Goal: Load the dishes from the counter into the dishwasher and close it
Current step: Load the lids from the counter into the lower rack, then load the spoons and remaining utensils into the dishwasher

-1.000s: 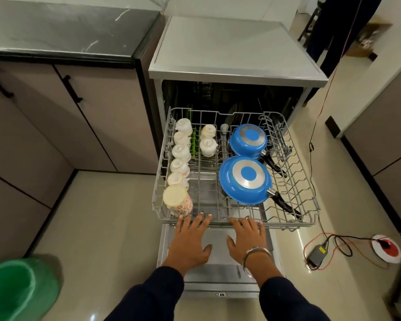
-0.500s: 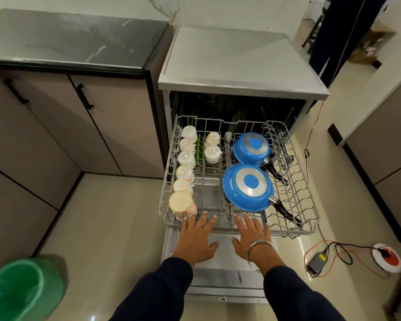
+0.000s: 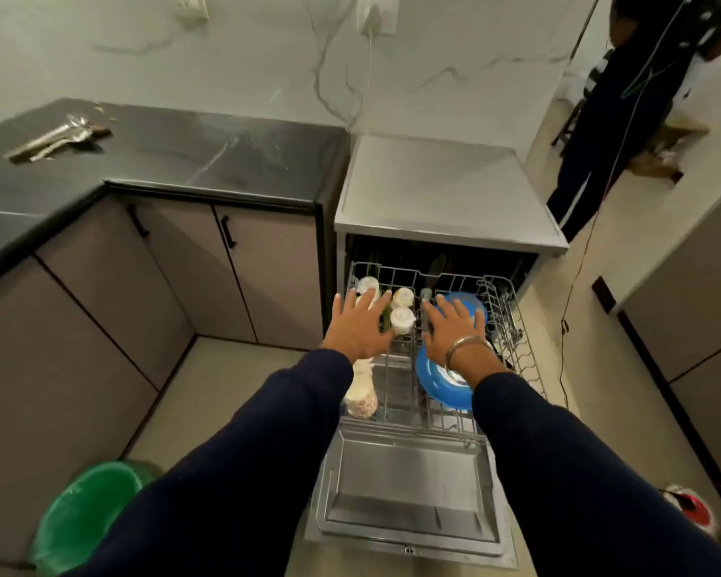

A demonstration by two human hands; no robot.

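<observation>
- The door [image 3: 408, 497] is lying flat open at lower centre, nearest the camera.
- Above it, the rack [image 3: 521, 351] is sitting pulled out, holding cups [image 3: 401, 318] and blue pans [image 3: 442, 381].
- Both hands are hovering over the rack with fingers spread, holding nothing: left hand [image 3: 361, 326], right hand [image 3: 454, 331].
- The cutlery [image 3: 55, 137] is lying at upper left on the counter [image 3: 225, 156], far left of both hands, long axis running lower-left to upper-right; the left hand is nearer.
- It is probably spoons, though blurred.

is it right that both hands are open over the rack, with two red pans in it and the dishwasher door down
One detail is wrong: the pans are blue, not red. The head view shows it, with the left hand and right hand open over the rack and the door down.
</observation>
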